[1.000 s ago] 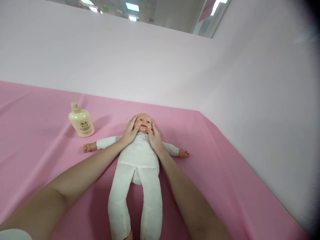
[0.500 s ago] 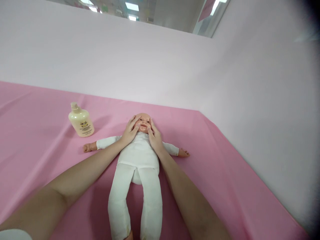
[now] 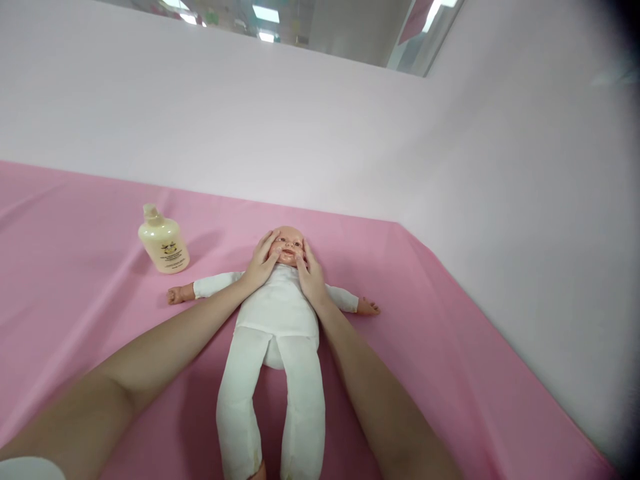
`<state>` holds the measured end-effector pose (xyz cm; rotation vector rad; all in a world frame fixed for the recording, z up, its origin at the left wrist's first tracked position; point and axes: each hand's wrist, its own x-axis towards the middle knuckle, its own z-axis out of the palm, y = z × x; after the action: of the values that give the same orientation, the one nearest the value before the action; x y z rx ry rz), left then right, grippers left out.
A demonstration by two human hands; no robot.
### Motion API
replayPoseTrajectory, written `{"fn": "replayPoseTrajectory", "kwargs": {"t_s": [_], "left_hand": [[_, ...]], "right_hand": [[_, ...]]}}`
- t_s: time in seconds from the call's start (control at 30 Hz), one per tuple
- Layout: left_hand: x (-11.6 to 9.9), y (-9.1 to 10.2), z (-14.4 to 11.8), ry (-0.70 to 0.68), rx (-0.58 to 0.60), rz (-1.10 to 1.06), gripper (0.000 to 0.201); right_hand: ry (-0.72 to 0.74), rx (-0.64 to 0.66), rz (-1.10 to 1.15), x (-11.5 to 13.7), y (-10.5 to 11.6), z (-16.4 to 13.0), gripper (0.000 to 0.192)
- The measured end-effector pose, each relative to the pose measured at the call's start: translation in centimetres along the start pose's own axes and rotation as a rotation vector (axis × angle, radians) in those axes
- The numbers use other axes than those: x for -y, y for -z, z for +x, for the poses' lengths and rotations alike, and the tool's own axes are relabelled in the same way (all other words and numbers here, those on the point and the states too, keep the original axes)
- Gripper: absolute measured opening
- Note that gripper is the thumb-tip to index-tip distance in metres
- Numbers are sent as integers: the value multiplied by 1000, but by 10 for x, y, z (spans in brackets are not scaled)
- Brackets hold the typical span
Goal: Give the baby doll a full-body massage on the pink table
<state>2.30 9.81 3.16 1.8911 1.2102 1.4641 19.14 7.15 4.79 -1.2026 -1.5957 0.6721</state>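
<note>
1. Here, my left hand (image 3: 260,265) lies open, fingers flat on one cheek of the doll (image 3: 277,313); my right hand (image 3: 311,277) lies open on the other cheek.
2. The doll rests face-up on the pink counter (image 3: 450,373), its long axis running from my hands back toward me.
3. Both hands touch its head equally; the lotion bottle (image 3: 163,241) stands apart, beyond my left hand.

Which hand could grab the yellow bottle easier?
Probably the left hand. The bottle stands on the doll's left side, while the right hand would have to cross over the doll.
</note>
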Motion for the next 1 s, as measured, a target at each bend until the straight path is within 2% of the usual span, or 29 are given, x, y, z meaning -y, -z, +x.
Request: {"fn": "replayPoseTrajectory", "kwargs": {"t_s": [0.17, 0.43, 0.73, 1.0], "left_hand": [[4, -2, 0, 62, -14, -31, 61], [4, -2, 0, 100, -15, -35, 65], [1, 1, 0, -14, 6, 13, 53], [0, 1, 0, -8, 7, 14, 54]], "right_hand": [[-45, -13, -4, -1, -1, 0, 75], [-31, -8, -1, -3, -1, 1, 75], [-17, 9, 22, -5, -1, 1, 77], [27, 28, 45, -7, -1, 2, 76]]}}
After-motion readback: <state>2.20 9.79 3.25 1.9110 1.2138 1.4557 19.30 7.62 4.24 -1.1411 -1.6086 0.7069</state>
